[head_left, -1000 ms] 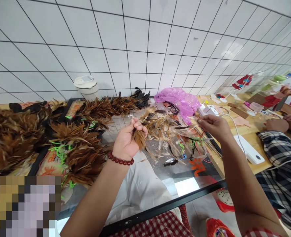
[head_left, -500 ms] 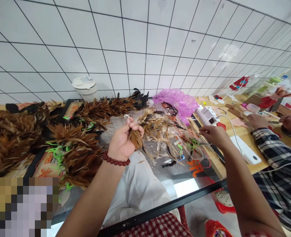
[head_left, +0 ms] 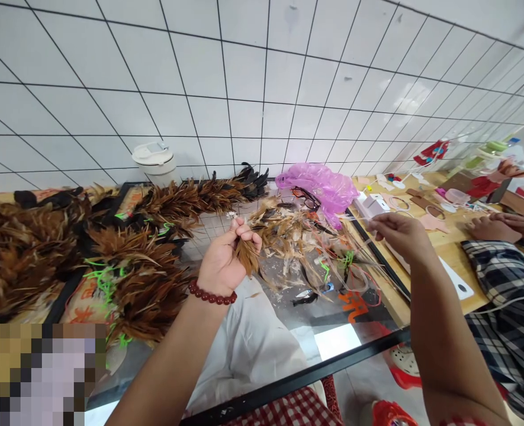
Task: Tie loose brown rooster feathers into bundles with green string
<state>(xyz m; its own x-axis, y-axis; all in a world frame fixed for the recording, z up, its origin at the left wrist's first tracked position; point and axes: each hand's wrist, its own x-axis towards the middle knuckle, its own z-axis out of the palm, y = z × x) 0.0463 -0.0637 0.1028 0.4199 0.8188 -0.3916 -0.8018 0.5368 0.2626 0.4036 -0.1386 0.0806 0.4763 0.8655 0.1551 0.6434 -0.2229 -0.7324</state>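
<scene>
My left hand (head_left: 223, 258), with a red bead bracelet on its wrist, is closed round a small bunch of brown feathers (head_left: 246, 254) above the glass table (head_left: 333, 337). My right hand (head_left: 397, 232) is raised to the right with its fingers pinched on a thin pale strand (head_left: 354, 218) that runs leftward. Between the hands lies a loose heap of feathers (head_left: 288, 234) mixed with coloured strings.
Long bundles of brown and black feathers (head_left: 111, 248) tied with green string cover the left of the table. A white lidded cup (head_left: 155, 161) stands by the tiled wall. A pink plastic bag (head_left: 317, 183) with glasses lies behind. Another person's hands (head_left: 497, 226) and plaid sleeve are at the right.
My right hand dipped toward the feather heap, then rose again, now pinching a thin strand. My left hand stayed closed on its feather bunch. The other person's hands shifted on the wooden table.
</scene>
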